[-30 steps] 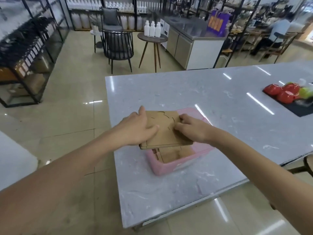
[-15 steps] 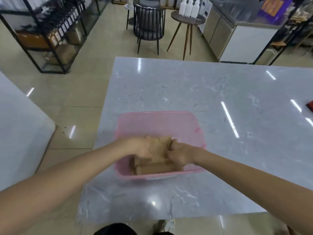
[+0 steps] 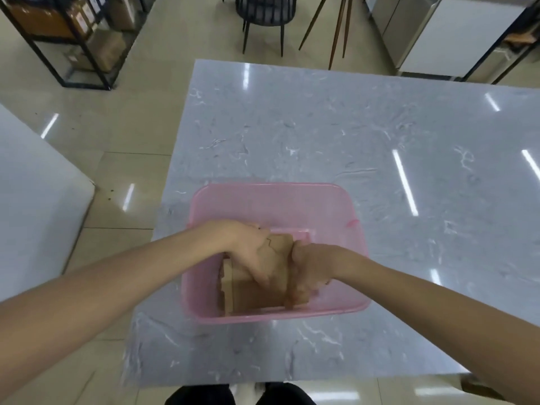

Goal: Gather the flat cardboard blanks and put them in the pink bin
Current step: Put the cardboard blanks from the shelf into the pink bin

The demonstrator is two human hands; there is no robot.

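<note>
We see the blanks (image 3: pixel 257 290) as a brown stack inside the bin (image 3: pixel 274 197), low in its left-centre part, lying flat on or near the bottom. The stack's long axis runs from the near wall toward the far wall, with a notched, stepped end pointing away from us and a straight end close to the near wall. The left edge shows several cut tabs.

Our left hand (image 3: pixel 248 252) lies on top of the stack, fingers spread downward over the cardboard and pressing on its upper face. Our right hand (image 3: pixel 306 273) is wrapped on the stack's right edge, fingers curled around it, so both hands are clamped on the blanks. Both forearms reach in over the near rim from either side.

The bin is pink, translucent, with rounded corners, and stands near the front left corner of the tabletop (image 3: pixel 336 135), a grey marbled slab with ceiling lights reflected in it. Beyond the tabletop's far edge stand a black chair (image 3: pixel 263 13) and wooden legs (image 3: pixel 336 27) of some furniture, on a beige tiled floor (image 3: pixel 122 135). A black shelf (image 3: pixel 73 39) with boxes stands at far left.
</note>
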